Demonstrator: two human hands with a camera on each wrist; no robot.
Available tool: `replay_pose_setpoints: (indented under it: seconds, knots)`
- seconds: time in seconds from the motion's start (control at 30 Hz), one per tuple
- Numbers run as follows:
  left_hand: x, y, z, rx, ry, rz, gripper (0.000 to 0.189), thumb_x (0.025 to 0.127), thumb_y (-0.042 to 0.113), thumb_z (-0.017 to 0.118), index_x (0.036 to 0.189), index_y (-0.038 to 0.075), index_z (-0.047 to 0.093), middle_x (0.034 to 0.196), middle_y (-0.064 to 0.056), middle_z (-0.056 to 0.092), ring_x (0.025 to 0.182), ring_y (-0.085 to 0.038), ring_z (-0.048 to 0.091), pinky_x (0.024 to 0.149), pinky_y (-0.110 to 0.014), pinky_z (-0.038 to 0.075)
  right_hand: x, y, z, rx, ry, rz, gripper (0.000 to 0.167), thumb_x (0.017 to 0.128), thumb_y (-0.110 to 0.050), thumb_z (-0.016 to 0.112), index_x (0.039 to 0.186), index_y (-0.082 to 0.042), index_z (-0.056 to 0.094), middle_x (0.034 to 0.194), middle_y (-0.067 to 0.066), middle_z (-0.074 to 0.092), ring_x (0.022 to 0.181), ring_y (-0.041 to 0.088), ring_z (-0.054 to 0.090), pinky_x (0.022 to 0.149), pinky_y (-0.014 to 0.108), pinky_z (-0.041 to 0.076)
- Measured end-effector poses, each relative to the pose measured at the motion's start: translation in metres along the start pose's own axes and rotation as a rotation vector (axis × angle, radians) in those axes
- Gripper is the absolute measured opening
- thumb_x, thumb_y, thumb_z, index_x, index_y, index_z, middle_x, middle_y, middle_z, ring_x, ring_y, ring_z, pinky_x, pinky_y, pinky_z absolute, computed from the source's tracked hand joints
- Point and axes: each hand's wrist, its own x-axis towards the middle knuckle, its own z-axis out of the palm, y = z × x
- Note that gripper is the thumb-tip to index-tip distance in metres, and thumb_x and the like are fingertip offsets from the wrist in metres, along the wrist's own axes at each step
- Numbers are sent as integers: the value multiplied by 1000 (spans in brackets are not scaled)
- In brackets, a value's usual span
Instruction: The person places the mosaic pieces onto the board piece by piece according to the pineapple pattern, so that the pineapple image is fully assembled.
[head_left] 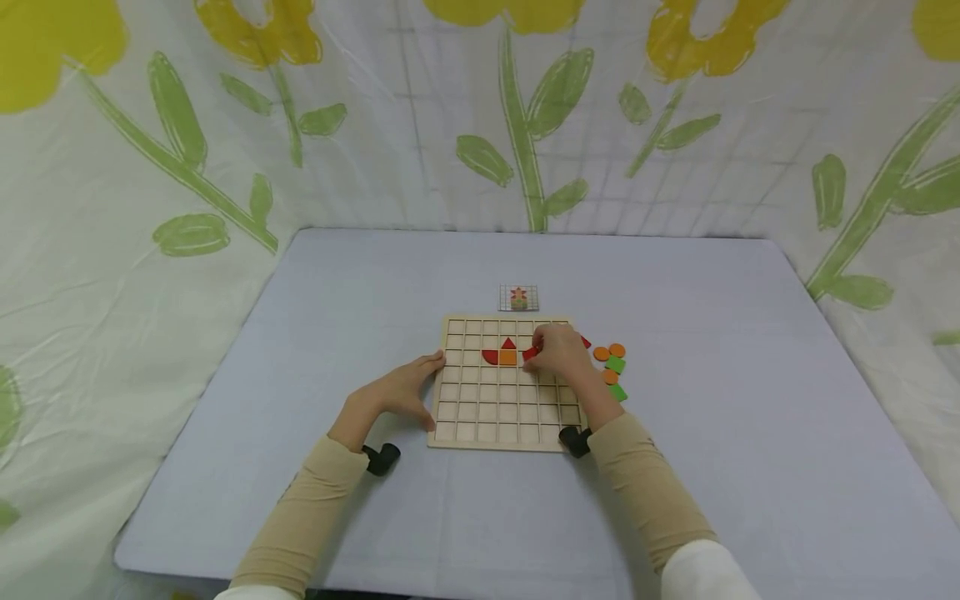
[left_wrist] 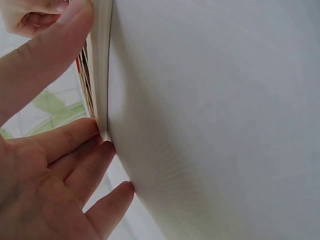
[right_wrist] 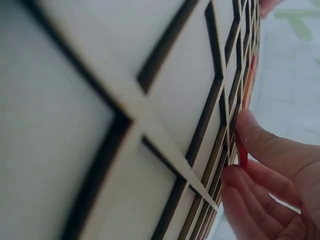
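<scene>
A wooden grid board point(head_left: 487, 410) lies on the table, its recessed squares facing up. Along its left edge rests my left hand point(head_left: 393, 392), thumb and fingers spread; in the left wrist view the fingertips point(left_wrist: 107, 147) touch the board's side. My right hand point(head_left: 562, 357) is over the upper right part of the board. It pinches a red piece point(right_wrist: 242, 152) between thumb and fingers, low at the grid; the fingers hide part of its shape. Left of that hand, an orange square point(head_left: 507, 357) sits in a cell, with a red triangle point(head_left: 508, 343) above it and a red rounded piece point(head_left: 490, 357) beside it.
Behind the board lies a small pattern card point(head_left: 519, 298) with a grid picture. Right of the board are loose orange discs point(head_left: 602, 354), green pieces point(head_left: 616, 364) and a partly hidden red piece point(head_left: 586, 342). A flowered curtain point(head_left: 420, 167) hangs behind the table point(head_left: 300, 333).
</scene>
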Motion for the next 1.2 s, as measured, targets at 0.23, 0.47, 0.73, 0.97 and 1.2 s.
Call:
replay_pose_setpoints:
  seconds: [0.23, 0.47, 0.73, 0.97, 1.2]
  knots:
    - [1, 0, 0, -2, -2, 2, 104, 68, 17, 88, 149, -8, 27, 159, -21, 17, 144, -37, 19, 115, -49, 25, 2, -1, 1, -14, -39, 58, 40, 74, -28, 86, 100, -2, 69, 91, 9, 68, 81, 24, 61, 72, 36, 53]
    - [1, 0, 1, 1, -2, -2, 103, 69, 17, 88, 149, -8, 27, 159, -21, 17, 145, -37, 19, 115, -48, 24, -5, 1, -5, 57, -46, 3, 30, 83, -17, 78, 105, 1, 71, 95, 12, 68, 89, 27, 63, 79, 39, 54]
    - [1, -1, 1, -2, 0, 5, 103, 68, 17, 88, 148, -8, 28, 159, -21, 18, 144, -37, 19, 115, -49, 24, -4, 2, -5, 33, -55, -17, 15, 87, -13, 73, 97, -2, 70, 94, 11, 67, 86, 27, 62, 76, 40, 53]
    - [1, -1, 1, 4, 3, 10, 103, 68, 17, 88, 148, -9, 28, 158, -22, 18, 144, -38, 20, 114, -49, 25, -2, -1, -2, -10, -66, 17, 16, 88, -16, 71, 99, -4, 69, 95, 10, 66, 80, 25, 60, 71, 38, 52]
    - [1, -1, 1, 2, 1, 6, 103, 68, 17, 88, 148, -8, 28, 159, -22, 18, 144, -37, 20, 115, -48, 25, -2, -1, 1, -28, -49, 23, 16, 88, -17, 72, 99, -5, 70, 91, 9, 66, 75, 24, 60, 66, 37, 52]
